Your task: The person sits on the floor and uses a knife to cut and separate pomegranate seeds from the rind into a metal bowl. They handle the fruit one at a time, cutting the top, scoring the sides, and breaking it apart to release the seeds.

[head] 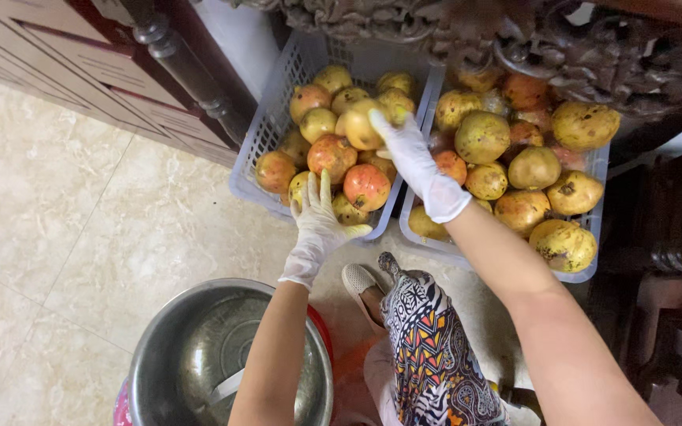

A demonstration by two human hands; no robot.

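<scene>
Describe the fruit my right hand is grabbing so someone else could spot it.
Find the left basket of the two pale plastic ones on the floor. Near its top right, the gloved right hand grips a yellow pomegranate; it sits highest on the pile, paler than the red-orange fruit below.

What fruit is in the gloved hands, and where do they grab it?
The right hand grips a yellowish pomegranate by its right side. The left hand holds nothing, open above the left basket.

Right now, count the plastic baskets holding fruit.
2. The left basket sits beside the wooden cabinet, under both gloved hands; the right basket sits against it, below the carved furniture. More could be hidden behind that furniture.
</scene>
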